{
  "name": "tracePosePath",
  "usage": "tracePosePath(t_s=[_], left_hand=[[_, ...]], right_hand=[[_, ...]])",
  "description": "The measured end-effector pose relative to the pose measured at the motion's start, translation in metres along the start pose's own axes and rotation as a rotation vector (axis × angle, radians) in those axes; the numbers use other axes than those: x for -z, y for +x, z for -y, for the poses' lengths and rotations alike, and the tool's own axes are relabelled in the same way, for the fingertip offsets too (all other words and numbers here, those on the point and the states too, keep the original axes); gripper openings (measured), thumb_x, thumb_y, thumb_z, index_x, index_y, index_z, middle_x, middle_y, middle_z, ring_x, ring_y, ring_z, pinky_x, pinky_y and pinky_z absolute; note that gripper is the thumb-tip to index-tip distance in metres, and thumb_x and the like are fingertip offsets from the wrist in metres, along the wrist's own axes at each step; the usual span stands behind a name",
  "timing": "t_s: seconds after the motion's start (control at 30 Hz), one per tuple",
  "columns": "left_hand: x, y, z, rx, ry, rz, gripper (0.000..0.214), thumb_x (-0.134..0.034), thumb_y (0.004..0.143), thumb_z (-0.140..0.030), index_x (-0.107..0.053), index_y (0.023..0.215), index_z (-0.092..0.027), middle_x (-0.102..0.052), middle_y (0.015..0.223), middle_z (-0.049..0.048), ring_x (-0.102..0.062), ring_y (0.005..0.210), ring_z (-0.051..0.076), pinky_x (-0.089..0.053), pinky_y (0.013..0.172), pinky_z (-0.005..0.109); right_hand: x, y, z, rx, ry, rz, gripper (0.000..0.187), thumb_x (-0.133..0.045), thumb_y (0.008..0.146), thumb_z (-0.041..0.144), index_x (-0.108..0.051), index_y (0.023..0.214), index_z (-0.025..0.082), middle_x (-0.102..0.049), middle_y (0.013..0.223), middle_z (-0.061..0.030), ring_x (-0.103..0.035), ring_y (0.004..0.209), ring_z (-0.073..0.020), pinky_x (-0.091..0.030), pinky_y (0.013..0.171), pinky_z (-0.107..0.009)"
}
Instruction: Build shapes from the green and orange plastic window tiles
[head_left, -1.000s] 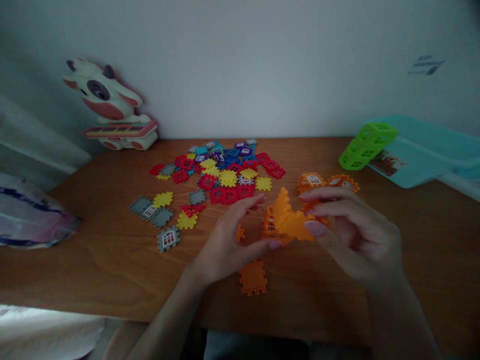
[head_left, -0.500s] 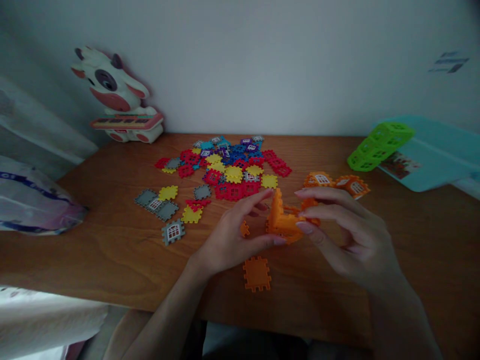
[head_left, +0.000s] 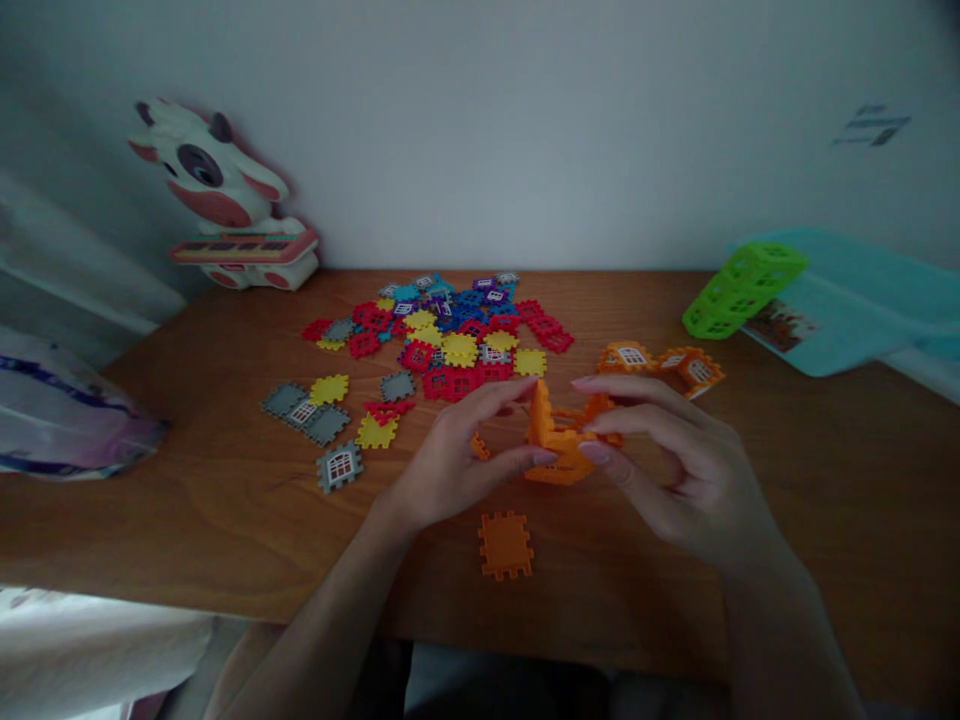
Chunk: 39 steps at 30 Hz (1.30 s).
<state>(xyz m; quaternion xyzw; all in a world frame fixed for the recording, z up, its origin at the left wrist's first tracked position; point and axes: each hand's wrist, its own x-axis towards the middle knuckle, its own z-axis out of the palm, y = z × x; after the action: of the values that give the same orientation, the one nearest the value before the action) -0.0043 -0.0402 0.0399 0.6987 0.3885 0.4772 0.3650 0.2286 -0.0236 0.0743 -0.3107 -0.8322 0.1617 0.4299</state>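
Note:
Both my hands pinch a small assembly of orange toothed tiles (head_left: pixel 553 445) just above the wooden table (head_left: pixel 187 500). My left hand (head_left: pixel 457 460) grips its left side between thumb and fingers. My right hand (head_left: pixel 679 470) holds the right side, thumb below and fingers curled over the top. One loose orange square tile (head_left: pixel 506 545) lies flat on the table just below my hands. Two orange window tiles (head_left: pixel 660 365) lie beyond my right hand.
A heap of red, yellow, blue and grey tiles (head_left: pixel 450 340) spreads across the table's middle. A green block of cubes (head_left: pixel 742 290) rests on a turquoise lid (head_left: pixel 862 310) at the right. A cow toy (head_left: pixel 217 200) stands at the back left; a plastic bag (head_left: pixel 60 420) lies left.
The orange assembly has been turned and lowered between my fingers, from a tall spread shape to a compact corner shape. The view shifted slightly.

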Motion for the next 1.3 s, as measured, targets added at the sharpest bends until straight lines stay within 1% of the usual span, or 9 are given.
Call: tracePosePath(t_s=[0.17, 0.5, 0.67, 0.73, 0.87, 1.0, 1.1, 1.17, 1.3], left_hand=[[-0.003, -0.002, 0.005, 0.02, -0.131, 0.009, 0.059, -0.082, 0.085, -0.029, -0.061, 0.14, -0.028, -0.063, 0.141, 0.0114, -0.066, 0.125, 0.027, -0.056, 0.109, 0.05], [-0.002, 0.002, 0.003, -0.002, -0.085, 0.049, 0.057, -0.08, 0.088, -0.027, -0.061, 0.141, -0.028, -0.062, 0.144, 0.011, -0.063, 0.131, 0.028, -0.052, 0.114, 0.05], [-0.004, 0.001, 0.006, -0.01, -0.096, 0.065, 0.071, -0.083, 0.084, -0.027, -0.053, 0.148, -0.033, -0.056, 0.151, 0.0103, -0.06, 0.134, 0.028, -0.051, 0.114, 0.051], [-0.007, -0.002, 0.006, -0.015, -0.076, 0.049, 0.071, -0.081, 0.086, -0.028, -0.049, 0.15, -0.034, -0.053, 0.153, 0.0106, -0.059, 0.135, 0.028, -0.052, 0.114, 0.05], [-0.011, -0.006, 0.006, -0.028, 0.003, -0.005, 0.063, -0.076, 0.091, -0.028, -0.05, 0.148, -0.031, -0.055, 0.15, 0.0107, -0.062, 0.13, 0.026, -0.056, 0.109, 0.046], [-0.013, -0.011, 0.007, -0.054, 0.137, -0.084, 0.052, -0.077, 0.091, -0.028, -0.056, 0.139, -0.026, -0.062, 0.139, 0.0098, -0.068, 0.116, 0.021, -0.061, 0.1, 0.04], [-0.017, -0.015, 0.004, -0.042, 0.21, -0.154, 0.043, -0.075, 0.092, -0.028, -0.06, 0.132, -0.024, -0.068, 0.127, 0.0078, -0.072, 0.105, 0.019, -0.064, 0.093, 0.037], [-0.022, -0.018, 0.001, -0.029, 0.226, -0.156, 0.043, -0.075, 0.092, -0.029, -0.06, 0.132, -0.023, -0.069, 0.126, 0.0081, -0.072, 0.107, 0.02, -0.064, 0.095, 0.038], [-0.035, -0.023, -0.003, -0.001, 0.252, -0.076, 0.062, -0.079, 0.087, -0.034, -0.053, 0.141, -0.021, -0.066, 0.138, 0.0128, -0.066, 0.125, 0.027, -0.058, 0.107, 0.047]], right_hand=[[0.0, 0.0, 0.0, -0.014, 0.016, 0.016, 0.007, -0.07, 0.092, 0.023, -0.07, 0.098, 0.027, -0.072, 0.127, -0.0076, -0.071, 0.112, -0.0263, -0.058, 0.097, -0.046], [0.001, -0.001, -0.003, -0.005, 0.046, 0.016, 0.01, -0.073, 0.091, 0.02, -0.07, 0.098, 0.026, -0.072, 0.125, -0.0066, -0.069, 0.112, -0.0243, -0.057, 0.097, -0.044], [0.0, 0.0, -0.002, 0.011, -0.016, 0.002, 0.01, -0.076, 0.09, 0.024, -0.071, 0.099, 0.026, -0.073, 0.119, -0.0066, -0.071, 0.107, -0.0244, -0.058, 0.094, -0.043], [0.0, 0.0, -0.001, 0.017, -0.049, -0.006, 0.012, -0.077, 0.089, 0.026, -0.071, 0.1, 0.026, -0.073, 0.117, -0.0071, -0.071, 0.107, -0.024, -0.058, 0.094, -0.041], [0.0, 0.0, 0.002, 0.024, -0.053, 0.002, 0.015, -0.076, 0.089, 0.024, -0.072, 0.104, 0.025, -0.071, 0.119, -0.0081, -0.069, 0.108, -0.0237, -0.057, 0.094, -0.04], [0.001, -0.001, 0.002, 0.025, -0.049, 0.022, 0.017, -0.069, 0.092, 0.02, -0.071, 0.108, 0.024, -0.07, 0.12, -0.0082, -0.067, 0.109, -0.0235, -0.054, 0.094, -0.041], [0.001, 0.0, 0.002, 0.033, -0.072, 0.015, 0.017, -0.07, 0.092, 0.02, -0.071, 0.108, 0.024, -0.071, 0.113, -0.0071, -0.066, 0.105, -0.023, -0.054, 0.092, -0.041], [0.0, 0.002, 0.003, 0.038, -0.093, 0.011, 0.015, -0.071, 0.092, 0.021, -0.071, 0.106, 0.024, -0.071, 0.108, -0.0063, -0.066, 0.101, -0.0229, -0.053, 0.089, -0.041], [-0.001, 0.005, 0.006, 0.056, -0.122, 0.03, 0.01, -0.07, 0.092, 0.021, -0.069, 0.102, 0.025, -0.072, 0.102, -0.005, -0.067, 0.095, -0.0231, -0.053, 0.086, -0.041]])
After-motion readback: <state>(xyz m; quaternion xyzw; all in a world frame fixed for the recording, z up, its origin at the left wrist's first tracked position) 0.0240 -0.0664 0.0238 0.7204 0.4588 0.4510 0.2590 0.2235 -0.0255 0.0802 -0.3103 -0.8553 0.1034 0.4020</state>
